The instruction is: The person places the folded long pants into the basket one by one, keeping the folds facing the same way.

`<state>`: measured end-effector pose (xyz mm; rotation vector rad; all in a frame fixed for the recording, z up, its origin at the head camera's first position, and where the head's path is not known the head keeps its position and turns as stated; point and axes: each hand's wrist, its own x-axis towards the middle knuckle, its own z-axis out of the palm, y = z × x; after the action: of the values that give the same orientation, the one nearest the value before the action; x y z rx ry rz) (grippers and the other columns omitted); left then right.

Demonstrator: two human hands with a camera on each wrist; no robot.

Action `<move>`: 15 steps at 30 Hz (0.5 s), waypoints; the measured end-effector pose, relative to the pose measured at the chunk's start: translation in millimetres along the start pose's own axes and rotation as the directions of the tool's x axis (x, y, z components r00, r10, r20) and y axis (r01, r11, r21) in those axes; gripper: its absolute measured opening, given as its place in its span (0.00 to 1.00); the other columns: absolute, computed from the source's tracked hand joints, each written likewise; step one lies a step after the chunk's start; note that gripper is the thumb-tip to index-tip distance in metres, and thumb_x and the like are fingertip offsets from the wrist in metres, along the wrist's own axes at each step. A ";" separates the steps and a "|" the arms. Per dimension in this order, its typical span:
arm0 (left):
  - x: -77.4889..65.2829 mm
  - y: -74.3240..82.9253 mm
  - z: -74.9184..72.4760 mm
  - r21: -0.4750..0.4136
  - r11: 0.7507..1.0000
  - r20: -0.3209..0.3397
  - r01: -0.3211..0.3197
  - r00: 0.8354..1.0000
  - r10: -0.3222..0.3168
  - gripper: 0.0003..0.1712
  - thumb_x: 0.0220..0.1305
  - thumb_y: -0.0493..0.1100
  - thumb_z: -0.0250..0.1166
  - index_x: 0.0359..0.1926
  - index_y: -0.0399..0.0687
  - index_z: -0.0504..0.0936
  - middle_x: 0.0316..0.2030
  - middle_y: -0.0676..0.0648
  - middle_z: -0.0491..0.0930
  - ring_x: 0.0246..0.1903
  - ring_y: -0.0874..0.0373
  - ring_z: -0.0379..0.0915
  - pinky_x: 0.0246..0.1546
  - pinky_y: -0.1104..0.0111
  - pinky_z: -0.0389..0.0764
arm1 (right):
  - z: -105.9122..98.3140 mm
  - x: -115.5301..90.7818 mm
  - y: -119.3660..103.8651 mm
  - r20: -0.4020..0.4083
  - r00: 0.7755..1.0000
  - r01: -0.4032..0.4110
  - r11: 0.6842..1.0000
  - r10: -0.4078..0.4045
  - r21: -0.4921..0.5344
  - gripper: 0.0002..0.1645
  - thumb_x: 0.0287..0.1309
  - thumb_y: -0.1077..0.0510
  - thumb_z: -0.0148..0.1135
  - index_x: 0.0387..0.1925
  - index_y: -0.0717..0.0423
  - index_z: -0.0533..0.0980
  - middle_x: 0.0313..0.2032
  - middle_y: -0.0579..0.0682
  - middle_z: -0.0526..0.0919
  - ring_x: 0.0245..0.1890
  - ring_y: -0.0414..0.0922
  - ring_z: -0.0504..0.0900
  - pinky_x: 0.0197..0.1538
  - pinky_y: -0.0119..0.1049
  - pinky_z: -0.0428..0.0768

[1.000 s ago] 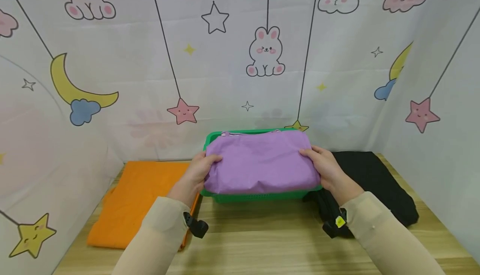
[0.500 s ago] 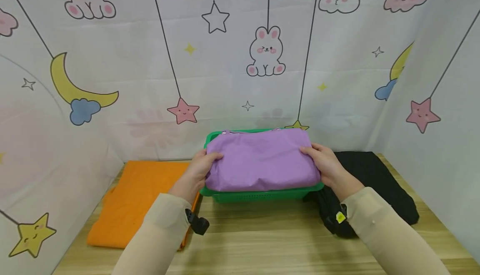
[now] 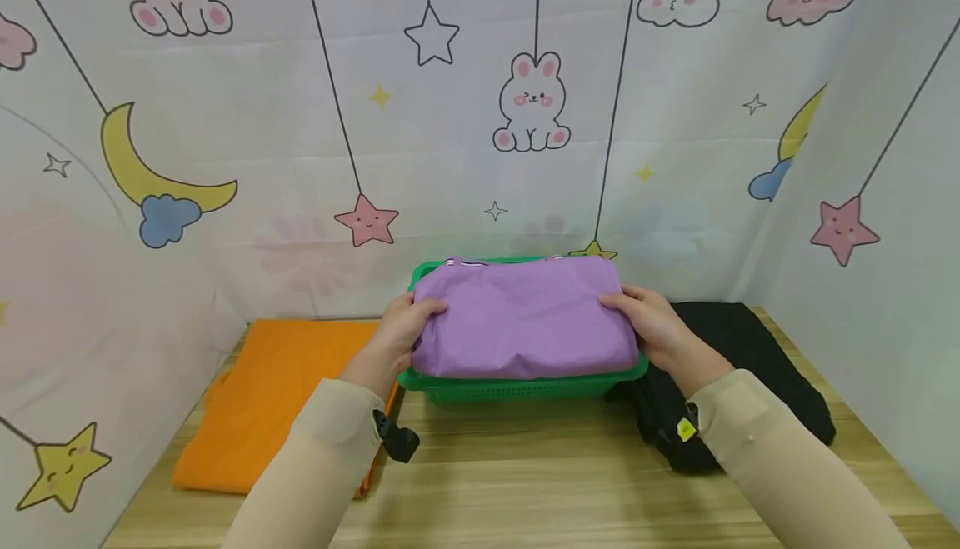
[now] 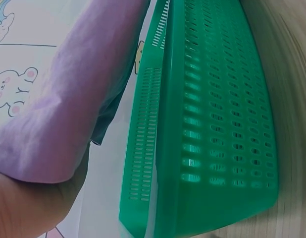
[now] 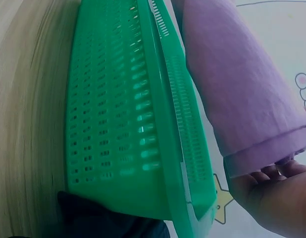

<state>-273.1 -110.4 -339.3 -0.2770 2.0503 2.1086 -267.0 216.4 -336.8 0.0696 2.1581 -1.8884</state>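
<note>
A folded purple cloth bag (image 3: 525,320) is held over a green plastic basket (image 3: 525,391), with a zip-like strip along its far edge. My left hand (image 3: 396,331) grips the bag's left end, thumb on top. At the opposite end my right hand (image 3: 658,331) holds it the same way, fingers curled underneath. Both wrist views show a gap between the bag (image 4: 78,94) and the rim of the perforated basket (image 5: 113,99). The basket's inside is mostly hidden by the bag.
Folded orange cloth (image 3: 277,399) lies left of the basket on the wooden table (image 3: 525,474). On the right is a black folded cloth item (image 3: 750,374), partly behind my right forearm. A patterned white curtain (image 3: 450,149) hangs close behind the basket.
Both hands have shifted the purple bag slightly up and away in the head view, so a little more of the basket's front rim shows. Both grips look the same.
</note>
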 end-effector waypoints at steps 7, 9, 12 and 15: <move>1.9 1.1 0.6 0.006 1.000 -0.012 -0.003 1.000 0.003 0.31 0.62 0.40 0.59 0.64 0.38 0.63 0.60 0.40 0.68 0.54 0.47 0.66 0.63 0.54 0.66 | -2.6 -0.1 -1.8 0.020 0.999 0.032 0.998 -0.031 -0.045 0.42 0.66 0.46 0.53 0.73 0.55 0.48 0.69 0.61 0.58 0.60 0.52 0.69 0.55 0.39 0.76; 2.4 1.2 0.8 0.015 1.000 -0.013 -0.002 1.000 0.002 0.30 0.62 0.41 0.59 0.64 0.39 0.63 0.60 0.41 0.68 0.54 0.47 0.66 0.63 0.54 0.66 | -3.5 0.1 -2.1 0.023 0.999 0.035 0.998 -0.034 -0.057 0.42 0.66 0.46 0.53 0.73 0.55 0.49 0.69 0.61 0.58 0.59 0.51 0.70 0.52 0.37 0.77; 3.2 1.0 0.5 0.022 1.000 -0.011 0.004 1.000 -0.004 0.31 0.62 0.41 0.59 0.64 0.39 0.63 0.60 0.41 0.67 0.55 0.46 0.65 0.63 0.53 0.66 | -4.3 0.8 -2.4 0.025 0.999 0.034 0.997 -0.033 -0.070 0.42 0.66 0.46 0.53 0.73 0.55 0.49 0.69 0.61 0.59 0.59 0.51 0.70 0.51 0.36 0.77; 3.3 1.2 -0.1 0.023 1.000 -0.008 0.009 1.000 -0.009 0.30 0.62 0.41 0.59 0.64 0.39 0.63 0.61 0.41 0.67 0.55 0.46 0.65 0.64 0.52 0.65 | -4.5 1.4 -3.0 0.027 0.999 0.032 0.996 -0.030 -0.078 0.42 0.66 0.46 0.52 0.73 0.55 0.48 0.69 0.61 0.58 0.61 0.53 0.68 0.54 0.38 0.76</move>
<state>-276.6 -110.5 -339.0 -0.2911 2.0726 2.0808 -269.8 220.1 -333.7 -0.0041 2.2260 -1.8088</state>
